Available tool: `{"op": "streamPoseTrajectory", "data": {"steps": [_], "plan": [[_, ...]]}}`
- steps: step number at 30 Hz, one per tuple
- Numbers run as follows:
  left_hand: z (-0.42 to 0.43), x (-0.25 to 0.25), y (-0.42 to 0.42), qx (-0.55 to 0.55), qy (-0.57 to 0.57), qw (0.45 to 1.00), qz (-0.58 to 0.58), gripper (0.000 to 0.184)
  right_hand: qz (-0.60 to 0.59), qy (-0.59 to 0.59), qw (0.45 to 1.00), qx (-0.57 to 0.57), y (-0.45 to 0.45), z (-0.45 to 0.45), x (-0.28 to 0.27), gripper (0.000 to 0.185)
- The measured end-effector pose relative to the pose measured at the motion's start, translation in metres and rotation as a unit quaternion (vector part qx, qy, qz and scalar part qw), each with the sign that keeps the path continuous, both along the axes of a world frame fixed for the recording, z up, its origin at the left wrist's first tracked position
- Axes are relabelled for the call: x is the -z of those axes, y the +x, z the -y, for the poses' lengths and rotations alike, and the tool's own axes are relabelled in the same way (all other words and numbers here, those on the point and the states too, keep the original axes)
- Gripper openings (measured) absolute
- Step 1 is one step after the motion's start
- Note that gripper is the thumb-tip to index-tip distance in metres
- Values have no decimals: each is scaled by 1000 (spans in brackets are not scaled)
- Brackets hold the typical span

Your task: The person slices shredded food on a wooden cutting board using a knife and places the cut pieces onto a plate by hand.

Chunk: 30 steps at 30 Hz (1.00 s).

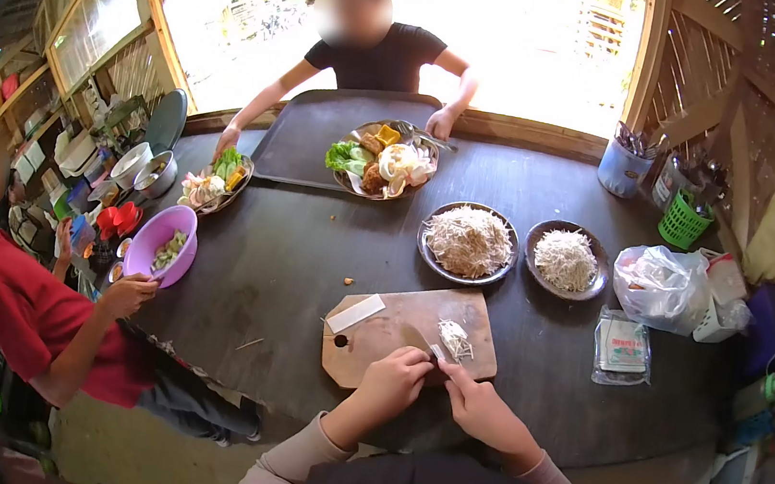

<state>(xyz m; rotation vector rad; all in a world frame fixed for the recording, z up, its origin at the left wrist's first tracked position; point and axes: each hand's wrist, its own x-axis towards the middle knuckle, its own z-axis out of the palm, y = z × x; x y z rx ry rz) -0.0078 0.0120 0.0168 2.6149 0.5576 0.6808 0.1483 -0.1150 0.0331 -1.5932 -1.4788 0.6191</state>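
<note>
My left hand (395, 378) is closed over the near edge of the wooden cutting board (415, 294), its fingers curled; what they hold is hidden. Close beside it, my right hand (487, 414) grips what looks like a knife (418, 339), the blade pointing up and left across the board. A small pile of thin white shreds (456, 340) lies just beyond my right hand. Toward the board's left side rests a flat white strip (355, 315), next to the board's round hole.
Beyond the board stand two dark plates heaped with white shreds, one larger (468, 242), one smaller (567, 260). Plastic bags (661, 287) and a utensil tin (625, 167) line the right. Across the table, a person touches a tray (297, 149); at left another holds a purple bowl (179, 219).
</note>
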Motion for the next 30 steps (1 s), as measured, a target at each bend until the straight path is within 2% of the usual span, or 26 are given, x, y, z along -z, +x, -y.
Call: {"op": "streamPoseTrajectory", "data": {"steps": [2, 5, 11, 13, 16, 20, 30], "plan": [[-3, -1, 0, 1, 3, 1000, -1, 18, 1, 30, 1000, -7, 1, -1, -5, 33], [-2, 1, -2, -3, 5, 1000, -13, 18, 6, -32, 999, -18, 0, 2, -6, 33], [-4, 2, 0, -2, 14, 1000, -6, 18, 12, 12, 1000, -20, 3, 0, -7, 32], [-3, 3, -1, 1, 8, 1000, -9, 17, 1, -52, 999, -12, 0, 3, -8, 31], [-4, 4, -1, 9, 32, 999, -4, 15, -11, -13, 1000, -1, -2, -6, 3, 31], [-6, 5, 0, 5, 23, 1000, -8, 16, 10, -34, 999, -13, 0, -1, -13, 32], [-4, 4, -2, -4, -4, 1000, -9, 17, 12, -32, 999, -15, -2, -2, -1, 31]]}}
